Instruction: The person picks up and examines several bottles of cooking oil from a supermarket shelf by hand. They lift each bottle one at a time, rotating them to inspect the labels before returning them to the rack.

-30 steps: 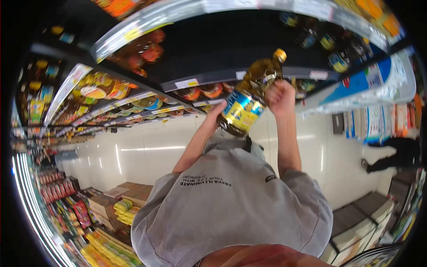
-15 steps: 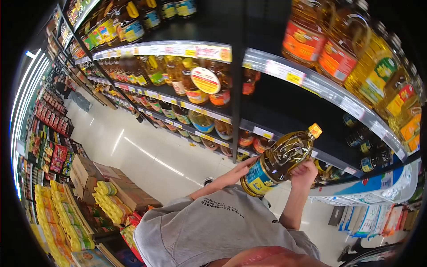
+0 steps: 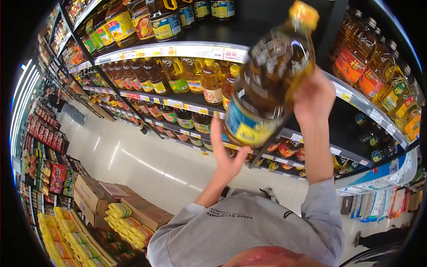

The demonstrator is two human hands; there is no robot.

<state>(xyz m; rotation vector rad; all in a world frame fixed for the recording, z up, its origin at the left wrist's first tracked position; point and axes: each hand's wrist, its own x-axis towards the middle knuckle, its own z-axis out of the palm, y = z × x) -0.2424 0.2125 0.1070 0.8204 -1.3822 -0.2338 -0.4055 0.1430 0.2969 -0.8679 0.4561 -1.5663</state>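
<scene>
head view: the oil bottle (image 3: 267, 84) hangs tilted in front of the shelves (image 3: 178, 51), set on none of them yet. the right hand (image 3: 313, 95) has a closed grip on its upper part. the left hand (image 3: 224, 162) props its base, grip seemingly spread open.
</scene>
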